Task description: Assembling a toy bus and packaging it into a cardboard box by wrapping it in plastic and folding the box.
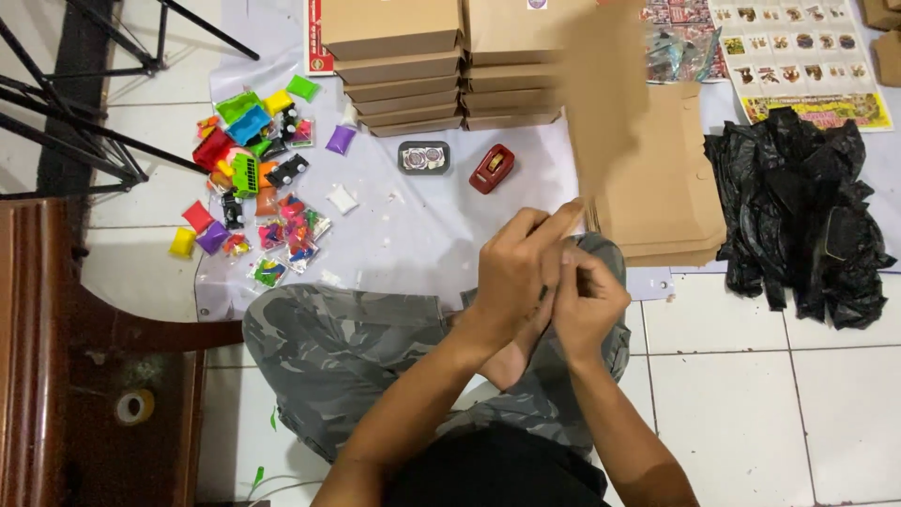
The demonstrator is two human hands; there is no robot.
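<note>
on the tiled floor (pixel 826 404), a person sits cross-legged in camouflage trousers (pixel 347 347), both hands raised together over the lap. beyond the hands a white sheet (pixel 422 216) covers the floor. far ahead of the hands, on that sheet, stand two stacks of closed brown cardboard boxes (pixel 450 66). to the right of the hands, well apart, lies a crumpled heap of black plastic bags (pixel 807 216). between that heap and the hands lies a pile of flat, unfolded cardboard blanks (pixel 662 202). one blurred cardboard sheet (pixel 605 94) stands up from the hands, its lower edge meeting the fingertips. the left hand (pixel 516 272) is curled, thumb stretched up along the lower edge of that sheet, and seems to pinch it. the right hand (pixel 587 300) is closed in a loose fist pressed against the left one; whether it grips the cardboard i cannot tell. far to the left of the hands, a scatter of small colourful toys and packets (pixel 258 178) lies on the sheet. ahead of the hands sit a red tape dispenser (pixel 492 168) and, just beside it, a small dark tin (pixel 423 158).
</note>
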